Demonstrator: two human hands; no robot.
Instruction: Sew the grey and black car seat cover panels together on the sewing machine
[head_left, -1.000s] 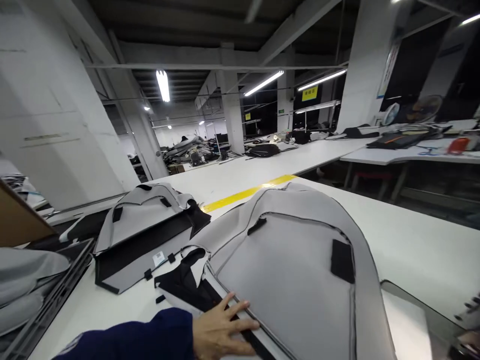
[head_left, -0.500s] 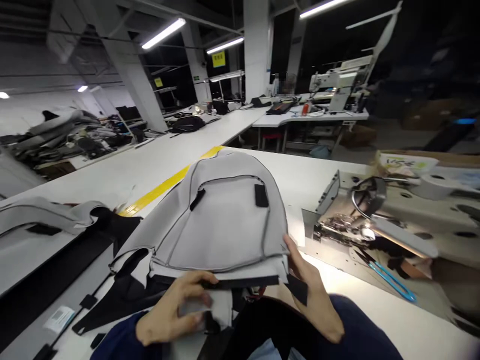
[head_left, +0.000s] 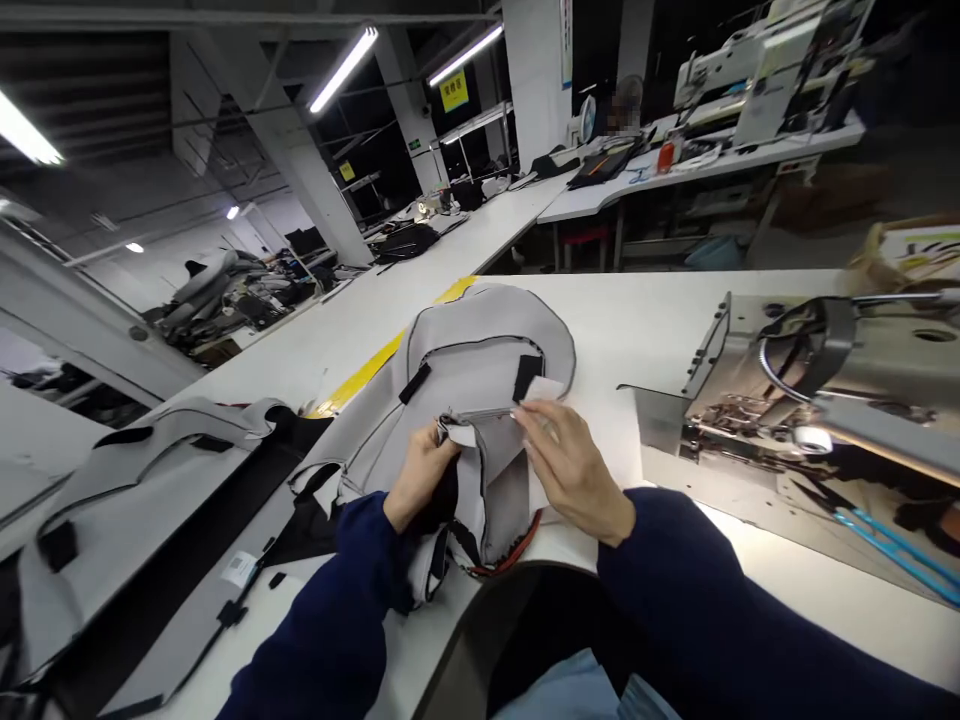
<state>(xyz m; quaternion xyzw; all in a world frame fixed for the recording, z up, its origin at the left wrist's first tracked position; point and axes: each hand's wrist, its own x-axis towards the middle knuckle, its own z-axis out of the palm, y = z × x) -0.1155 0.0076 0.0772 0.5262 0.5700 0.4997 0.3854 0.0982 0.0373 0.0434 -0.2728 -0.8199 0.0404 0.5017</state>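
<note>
The grey backpack panel (head_left: 480,380) lies on the white tabletop (head_left: 645,330), just left of the sewing machine (head_left: 825,390). The left hand (head_left: 421,478) is closed, pinching the panel's folded near edge. The right hand (head_left: 574,465) holds the same edge with fingers extended and partly curled.

rm: dim workshop | white pillars (head_left: 296,150) | ceiling tube lights (head_left: 343,68) | long white tables (head_left: 675,320)
</note>
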